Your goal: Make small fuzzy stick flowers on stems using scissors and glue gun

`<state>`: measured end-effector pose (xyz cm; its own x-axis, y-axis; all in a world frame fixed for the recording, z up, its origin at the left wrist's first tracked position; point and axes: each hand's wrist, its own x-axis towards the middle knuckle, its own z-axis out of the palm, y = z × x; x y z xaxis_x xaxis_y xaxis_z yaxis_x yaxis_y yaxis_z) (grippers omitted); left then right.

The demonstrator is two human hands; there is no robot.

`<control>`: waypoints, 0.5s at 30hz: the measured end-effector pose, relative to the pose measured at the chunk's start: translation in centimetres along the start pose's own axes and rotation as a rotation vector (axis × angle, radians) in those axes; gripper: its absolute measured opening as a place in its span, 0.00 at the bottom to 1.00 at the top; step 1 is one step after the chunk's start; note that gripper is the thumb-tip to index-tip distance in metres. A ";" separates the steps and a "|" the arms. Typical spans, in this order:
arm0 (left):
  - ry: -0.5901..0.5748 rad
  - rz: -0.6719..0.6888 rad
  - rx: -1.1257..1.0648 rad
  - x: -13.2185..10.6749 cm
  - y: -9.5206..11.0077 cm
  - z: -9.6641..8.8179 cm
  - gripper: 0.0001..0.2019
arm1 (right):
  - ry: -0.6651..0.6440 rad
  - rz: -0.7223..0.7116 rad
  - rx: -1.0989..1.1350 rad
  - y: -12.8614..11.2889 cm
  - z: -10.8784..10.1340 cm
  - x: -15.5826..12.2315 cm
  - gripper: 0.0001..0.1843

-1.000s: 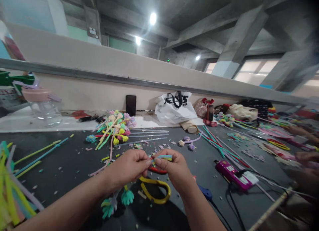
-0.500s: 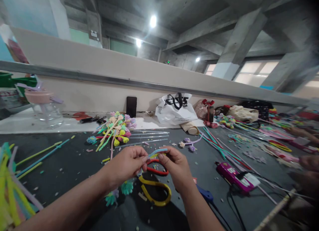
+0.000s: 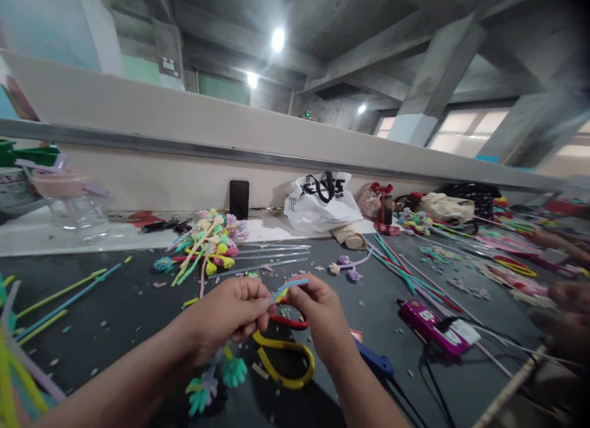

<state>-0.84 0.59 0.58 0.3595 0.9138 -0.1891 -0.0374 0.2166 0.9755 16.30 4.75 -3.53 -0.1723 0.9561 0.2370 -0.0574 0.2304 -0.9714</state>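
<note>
- The left hand (image 3: 225,317) and the right hand (image 3: 319,314) meet just above the dark worktable (image 3: 133,305), near its front edge and about mid-picture.
- Between them runs a thin blue strip (image 3: 291,285) with a yellow strip (image 3: 282,292) lying against it. Both are held clear of the table, arching slightly from one hand to the other.
- The left thumb and fingertips are pinched together on the left end of the strips; the other fingers are curled in.
- The right thumb and forefinger are clamped on the right end, and the blue tip sticks out just past them.
- Directly under the hands lie scissors (image 3: 281,344) with one yellow and one red handle loop, flat on the table.
- Near the left wrist lies a teal foam flower (image 3: 235,371), with another pastel one just beside it.
- A blue-handled tool (image 3: 375,361) lies by the right forearm, and a magenta device (image 3: 424,317) with a cable sits further right.
- Farther back are a heap of pastel flower stems (image 3: 209,240), clear rods (image 3: 271,253), a black phone (image 3: 239,199) leaning on the wall, a white plastic bag (image 3: 322,197) and a clear jar with a pink lid (image 3: 74,197).
- At the right edge, blurred, a co-worker's hand (image 3: 569,293) — well apart from the person's own.
</note>
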 end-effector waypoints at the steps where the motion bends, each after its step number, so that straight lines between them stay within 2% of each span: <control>1: 0.033 0.016 -0.008 0.1 0.0 -0.1 0.10 | 0.079 -0.059 -0.026 0.0 -0.1 0.0 0.07; 4: 0.117 0.087 -0.057 0.2 0.2 -0.2 0.12 | 0.312 -0.332 -0.179 -0.3 -0.2 -0.3 0.07; 6: 0.160 0.129 -0.094 0.3 0.1 -0.1 0.12 | 0.295 -0.434 -0.271 -0.6 -0.1 -0.6 0.01; 8: 0.189 0.161 -0.119 0.4 -0.1 0.3 0.12 | 0.171 -0.412 -0.300 -0.7 0.3 -0.8 0.04; 10: 0.204 0.191 -0.127 0.6 -0.6 0.7 0.12 | 0.062 -0.322 -0.273 -0.6 0.8 -0.9 0.06; 15: 0.217 0.203 -0.103 1.2 -1.8 1.4 0.11 | -0.003 -0.199 -0.145 0.0 1.7 -0.9 0.08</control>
<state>0.99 0.81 -1.26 0.1281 0.9915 -0.0217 -0.1862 0.0455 0.9815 14.78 3.56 -3.68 -0.1745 0.8888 0.4237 0.0515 0.4380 -0.8975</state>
